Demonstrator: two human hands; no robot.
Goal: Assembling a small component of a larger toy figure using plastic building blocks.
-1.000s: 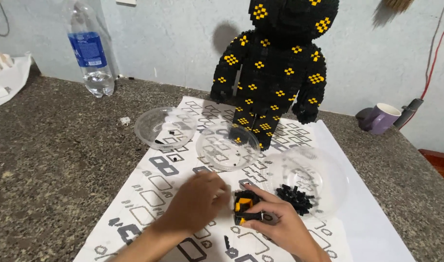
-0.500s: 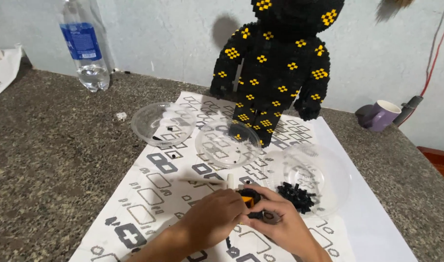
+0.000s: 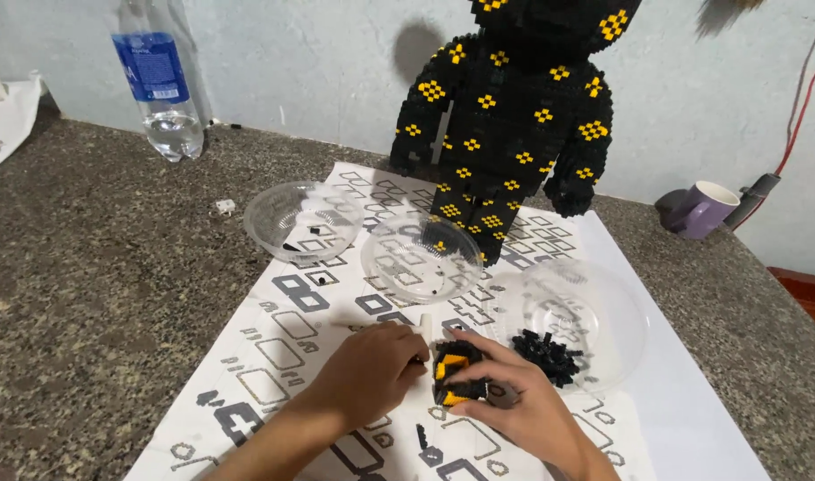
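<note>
The right hand (image 3: 528,410) holds a small black and yellow block piece (image 3: 455,379) in its fingers. The left hand (image 3: 372,370) touches its left side, fingers curled close.

A dark speckled granite-like countertop (image 3: 96,294) is seen filling the scene, backed by a pale bluish-grey wall (image 3: 318,62) marked with scuffs. A shadow of the block figure is cast on the wall. A clear plastic water bottle (image 3: 158,85) with a blue label is stood near the wall at left. A purple mug (image 3: 697,209) is lying at right, beside a red cable (image 3: 804,107) hung down the wall. White cloth (image 3: 2,120) is glimpsed at far left.
</note>
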